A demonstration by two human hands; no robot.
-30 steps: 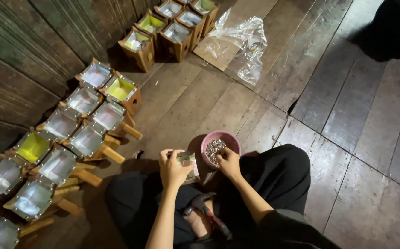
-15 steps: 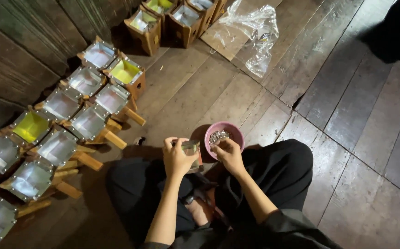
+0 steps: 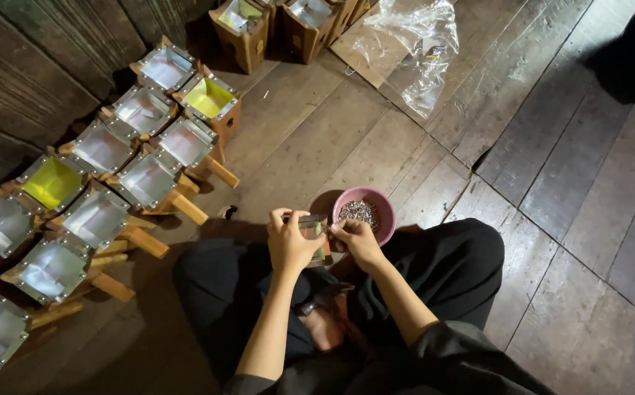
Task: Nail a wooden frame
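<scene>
A wooden plank floor (image 3: 566,183) bears rows of foil-lined wooden boxes (image 3: 98,212) at nine o'clock. A pink bowl (image 3: 387,208) of small metal pieces sits at center. At its eight o'clock, left hand (image 3: 292,245) and right hand (image 3: 357,241) pinch one small foil-lined box (image 3: 314,228).

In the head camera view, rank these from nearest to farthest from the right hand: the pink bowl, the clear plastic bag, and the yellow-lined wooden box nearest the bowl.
From the right hand:
1. The round pink bowl of small metal pieces, just beyond the fingers, on the floor.
2. The yellow-lined square wooden box, up and to the left in the rows of boxes.
3. The crumpled clear plastic bag, at the top of the view.
</scene>
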